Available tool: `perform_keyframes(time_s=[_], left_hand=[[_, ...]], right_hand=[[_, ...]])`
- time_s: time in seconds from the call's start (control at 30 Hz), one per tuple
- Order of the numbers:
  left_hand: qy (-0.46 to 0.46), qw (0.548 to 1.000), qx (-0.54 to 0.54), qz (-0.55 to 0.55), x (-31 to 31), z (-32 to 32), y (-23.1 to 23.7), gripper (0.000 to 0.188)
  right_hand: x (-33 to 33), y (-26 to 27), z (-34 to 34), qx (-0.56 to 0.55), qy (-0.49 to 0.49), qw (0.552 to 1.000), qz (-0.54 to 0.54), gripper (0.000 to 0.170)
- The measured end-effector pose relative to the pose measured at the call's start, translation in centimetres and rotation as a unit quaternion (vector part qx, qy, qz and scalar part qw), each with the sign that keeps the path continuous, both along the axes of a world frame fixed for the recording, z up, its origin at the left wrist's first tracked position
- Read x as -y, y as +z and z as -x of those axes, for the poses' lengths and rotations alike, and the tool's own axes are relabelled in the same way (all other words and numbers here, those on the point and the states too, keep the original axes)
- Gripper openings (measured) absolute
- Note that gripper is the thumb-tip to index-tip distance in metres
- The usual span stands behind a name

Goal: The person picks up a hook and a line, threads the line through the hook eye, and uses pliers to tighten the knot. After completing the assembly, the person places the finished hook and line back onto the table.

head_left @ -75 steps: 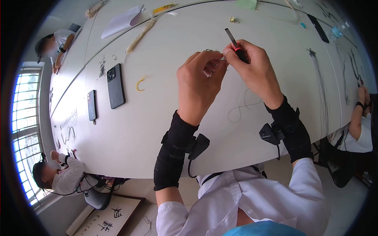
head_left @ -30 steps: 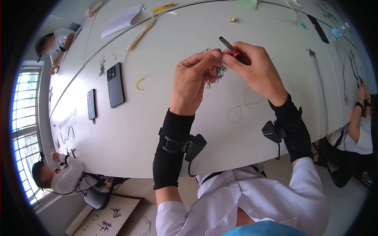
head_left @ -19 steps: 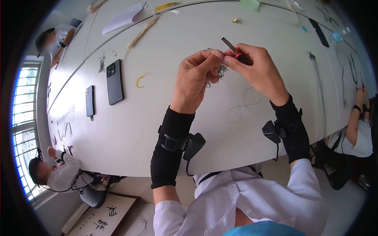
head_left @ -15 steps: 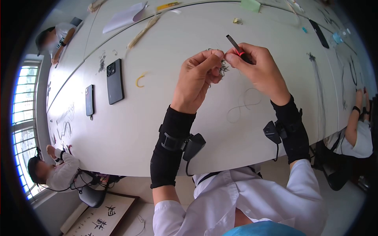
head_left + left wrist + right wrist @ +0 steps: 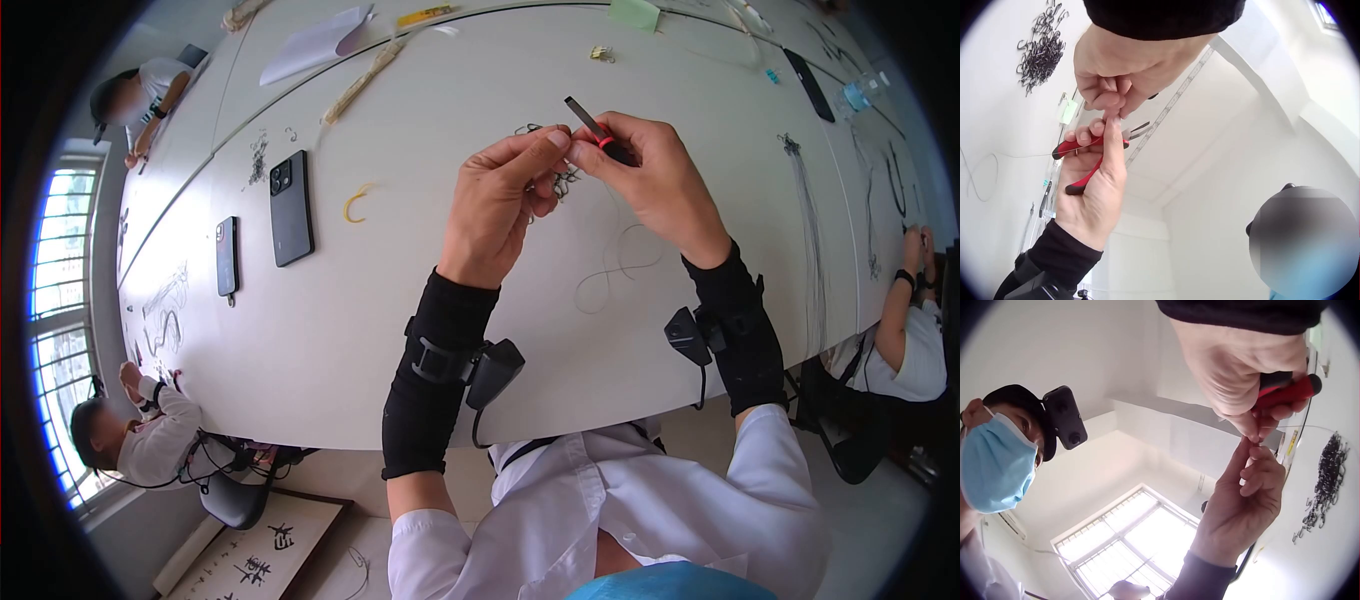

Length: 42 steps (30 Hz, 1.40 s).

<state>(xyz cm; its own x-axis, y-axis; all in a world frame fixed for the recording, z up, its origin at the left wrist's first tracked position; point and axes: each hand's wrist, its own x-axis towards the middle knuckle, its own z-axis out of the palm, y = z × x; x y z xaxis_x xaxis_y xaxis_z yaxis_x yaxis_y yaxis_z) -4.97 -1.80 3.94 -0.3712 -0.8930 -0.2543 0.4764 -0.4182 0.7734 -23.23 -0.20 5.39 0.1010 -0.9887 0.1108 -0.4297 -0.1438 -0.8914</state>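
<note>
Fingertips of the left hand (image 5: 503, 195) and right hand (image 5: 655, 180) meet above the table, pinching something too small to make out. Red-and-black pliers (image 5: 612, 146) lie in the right palm, their jaws pointing up and away; the left wrist view shows both red handles (image 5: 1089, 177) held by curled fingers. A thin line (image 5: 1022, 155) runs from the right hand down to the table. Beneath the hands lies a pile of dark metal hooks (image 5: 1330, 478), partly hidden by the left hand in the head view.
On the table (image 5: 400, 350) to the left are a large phone (image 5: 292, 208), a smaller phone (image 5: 228, 258) and a yellow curved piece (image 5: 354, 203). A bundle of thin lines (image 5: 808, 230) lies at the right. People sit at both sides; a bottle (image 5: 862, 92) stands far right.
Compared with the earliest frame, the left hand has turned and its fingertips have closed together, with the hooks showing beside it. The pliers in the right hand have tilted slightly. The view has shifted a little.
</note>
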Motion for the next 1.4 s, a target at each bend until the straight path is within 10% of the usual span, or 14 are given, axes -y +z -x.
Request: perform_keyframes(time_s=[1.4], left_hand=[[-0.018, 0.988, 0.127, 0.082, -0.2, -0.1, 0.5, 0.017]], right_hand=[[0.2, 0.2, 0.1, 0.056, 0.001, 0.998, 0.013, 0.027]])
